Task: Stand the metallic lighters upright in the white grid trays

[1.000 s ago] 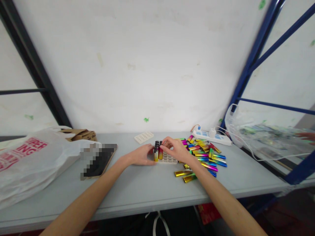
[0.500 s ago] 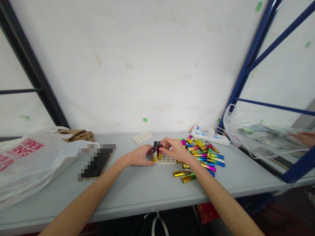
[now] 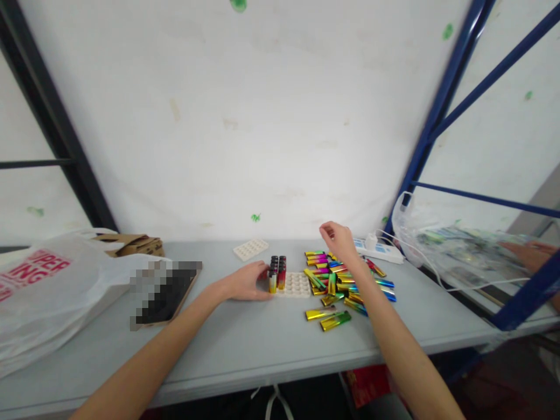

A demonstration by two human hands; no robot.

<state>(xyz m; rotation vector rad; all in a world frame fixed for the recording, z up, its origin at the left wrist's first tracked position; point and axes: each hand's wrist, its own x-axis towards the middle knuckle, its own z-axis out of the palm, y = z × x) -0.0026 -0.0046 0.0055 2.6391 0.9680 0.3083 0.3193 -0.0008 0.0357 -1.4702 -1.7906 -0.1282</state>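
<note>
A white slotted tray (image 3: 299, 287) lies on the grey table (image 3: 245, 344), with several rainbow-coloured lighters (image 3: 277, 272) standing upright in its left rows. My left hand (image 3: 245, 282) rests flat against the tray's left side, fingers curled loosely around that edge. My right hand (image 3: 338, 240) hovers raised above a loose pile of rainbow lighters (image 3: 345, 280) to the right of the tray, fingers slightly bent and apart, nothing in them. Two gold-green lighters (image 3: 327, 317) lie apart, nearer me.
A second empty white tray (image 3: 251, 249) sits near the wall. A white power strip (image 3: 380, 251) with cables lies behind the pile. A white plastic bag (image 3: 48, 286), a cardboard piece (image 3: 131, 244) and a dark tablet (image 3: 168, 291) are at left. Another person's hand (image 3: 531, 255) shows at far right behind a clear bag (image 3: 450, 245).
My right hand has lifted off the tray and moved right and up, above the loose pile. My left hand stays at the tray. The view has shifted slightly.
</note>
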